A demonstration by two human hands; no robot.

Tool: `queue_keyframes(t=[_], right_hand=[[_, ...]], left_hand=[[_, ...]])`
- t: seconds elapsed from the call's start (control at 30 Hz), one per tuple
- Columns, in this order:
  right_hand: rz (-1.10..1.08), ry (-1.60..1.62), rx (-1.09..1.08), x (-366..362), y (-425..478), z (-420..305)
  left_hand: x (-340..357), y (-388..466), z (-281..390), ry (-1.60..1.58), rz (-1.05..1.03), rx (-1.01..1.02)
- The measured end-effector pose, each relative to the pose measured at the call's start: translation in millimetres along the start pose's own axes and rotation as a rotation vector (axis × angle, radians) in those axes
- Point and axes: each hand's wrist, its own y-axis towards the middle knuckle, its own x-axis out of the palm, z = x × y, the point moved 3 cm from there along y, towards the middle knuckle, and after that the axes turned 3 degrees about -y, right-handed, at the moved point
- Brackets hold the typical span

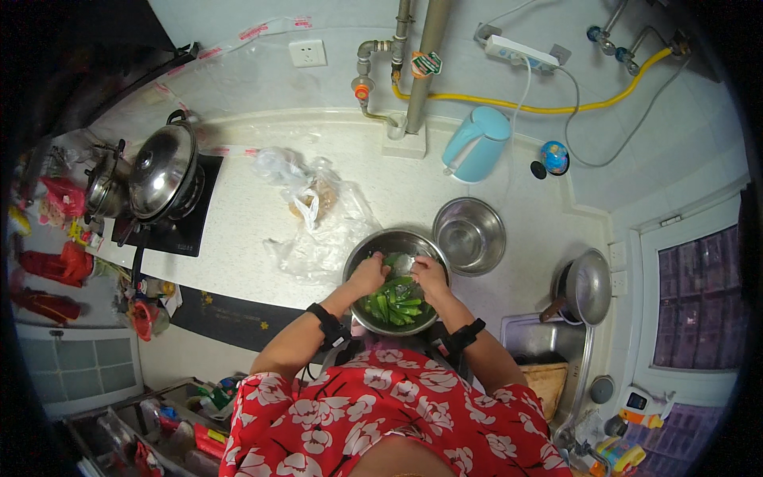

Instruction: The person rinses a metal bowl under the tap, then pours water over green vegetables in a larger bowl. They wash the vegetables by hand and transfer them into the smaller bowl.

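Note:
A stainless steel bowl stands at the counter's front edge, close against my body. Green vegetable pods, perhaps okra, lie in it with what looks like water around them. My left hand reaches over the left rim, its fingers bent inside the bowl near some green pieces. From the right side my right hand dips in too, fingertips curled toward the left ones. Whether either hand pinches a pod is hidden by the fingers. A second steel bowl sits just beyond, to the right, with nothing visible in it.
Clear plastic bags lie behind the bowl. A blue kettle stands by the wall, under a yellow gas hose. A lidded wok is on the hob at left. At right are a sink and a pan.

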Motion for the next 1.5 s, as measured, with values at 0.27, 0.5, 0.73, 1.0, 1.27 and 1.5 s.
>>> queue_keyframes(t=[0.27,0.5,0.73,1.0,1.27,1.5], right_hand=[[-0.261,0.439,0.143,12.0,-2.9,-9.7],[-0.279,-0.152,-0.349,13.9,-14.3,-49.2],[-0.080,-1.124,-0.812,20.3,-39.5,-68.7],[-0.265,-0.668,-0.386,33.7,-30.1,-43.1],[-0.510,-0.187,-0.135,25.0,-49.8,-51.4],[-0.253,-0.631,-0.225,9.1,-47.7,-53.2]], left_hand=[[12.7,9.0,-18.8,-0.911,-0.148,-0.493],[12.2,6.2,-0.2,-0.861,-0.232,-0.323],[5.8,1.6,-6.7,-0.903,-0.203,-0.350],[-6.4,-7.6,10.9,-1.037,-0.187,-0.184],[-12.0,-8.5,11.5,-1.283,-0.244,-0.235],[-1.7,-10.1,14.3,-1.115,0.065,-0.203]])
